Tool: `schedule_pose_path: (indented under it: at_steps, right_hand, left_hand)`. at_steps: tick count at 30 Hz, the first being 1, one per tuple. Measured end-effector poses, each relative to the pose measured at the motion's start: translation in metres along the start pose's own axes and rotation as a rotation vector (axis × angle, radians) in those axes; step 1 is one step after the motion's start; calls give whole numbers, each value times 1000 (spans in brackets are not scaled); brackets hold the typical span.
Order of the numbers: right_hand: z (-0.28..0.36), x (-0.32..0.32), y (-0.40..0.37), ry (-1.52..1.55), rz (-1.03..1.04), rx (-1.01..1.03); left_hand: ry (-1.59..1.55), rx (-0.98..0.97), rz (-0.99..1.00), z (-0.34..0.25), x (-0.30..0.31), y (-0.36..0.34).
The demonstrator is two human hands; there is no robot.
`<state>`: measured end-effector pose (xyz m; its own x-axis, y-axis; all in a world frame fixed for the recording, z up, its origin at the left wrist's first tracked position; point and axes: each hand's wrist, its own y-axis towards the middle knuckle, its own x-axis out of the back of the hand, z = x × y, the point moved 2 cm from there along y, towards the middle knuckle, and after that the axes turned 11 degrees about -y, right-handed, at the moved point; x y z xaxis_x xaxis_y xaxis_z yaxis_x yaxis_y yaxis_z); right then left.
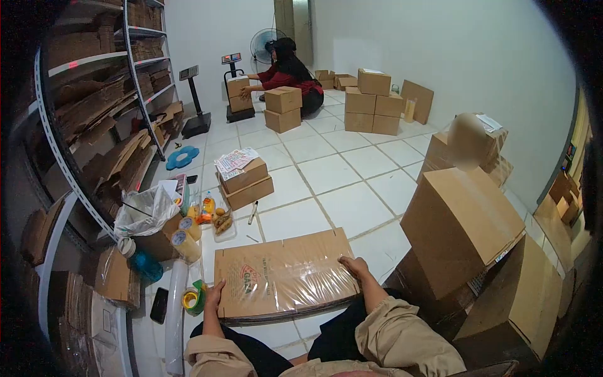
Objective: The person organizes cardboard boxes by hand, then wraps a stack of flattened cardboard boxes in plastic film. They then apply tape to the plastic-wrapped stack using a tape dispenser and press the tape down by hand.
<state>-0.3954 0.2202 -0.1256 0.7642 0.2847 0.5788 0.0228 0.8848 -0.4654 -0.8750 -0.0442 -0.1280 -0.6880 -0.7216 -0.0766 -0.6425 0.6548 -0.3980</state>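
Note:
A flat cardboard package [286, 276] lies in front of me at my knees, with shiny clear tape or film across its top and a red printed mark near its left side. My left hand [215, 295] grips its left edge, thumb on the side and fingers partly hidden beneath. On the right edge, my right hand [356, 270] is closed around the border near the far corner. A green-and-yellow tape roll [193, 299] lies just left of my left hand, beside a long roll of clear film [176, 314]. A marker [253, 212] rests on the tiles beyond the package.
Large cartons [465, 213] crowd my right side. At left are metal shelves [94, 63] of cardboard, a teal bottle [146, 267], a phone [159, 306] and tape rolls [186, 245]. Two stacked boxes [248, 188] stand ahead. Farther off, another person [286, 75] handles boxes at a scale [240, 115].

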Motion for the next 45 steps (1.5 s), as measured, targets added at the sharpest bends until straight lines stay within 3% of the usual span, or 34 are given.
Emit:
schedule_pose_path:
  at_steps: [5, 7, 14, 26, 28, 32, 34, 45]
  right_hand:
    - [18, 14, -33, -130, -189, 44]
    - [15, 11, -28, -95, -149, 15]
    - [8, 5, -16, -32, -65, -13]
    - [20, 14, -33, -113, -119, -9]
    - [19, 13, -33, -116, -111, -8]
    - [23, 15, -39, -77, -94, -7]
    - [21, 15, -35, -68, -77, -9]
    - [18, 13, -31, -82, -98, -2]
  left_hand:
    - [-90, -2, 71, 7, 2, 6]
    - [-14, -102, 60, -2, -2, -4]
    - [28, -26, 3, -16, -10, -20]
    - [75, -112, -41, -19, -12, -24]
    - [11, -166, 23, -13, -9, -17]
    - [21, -130, 34, -12, -8, -15]
    - [128, -98, -74, -24, -15, -31]
    - [127, -36, -78, -36, -20, -44]
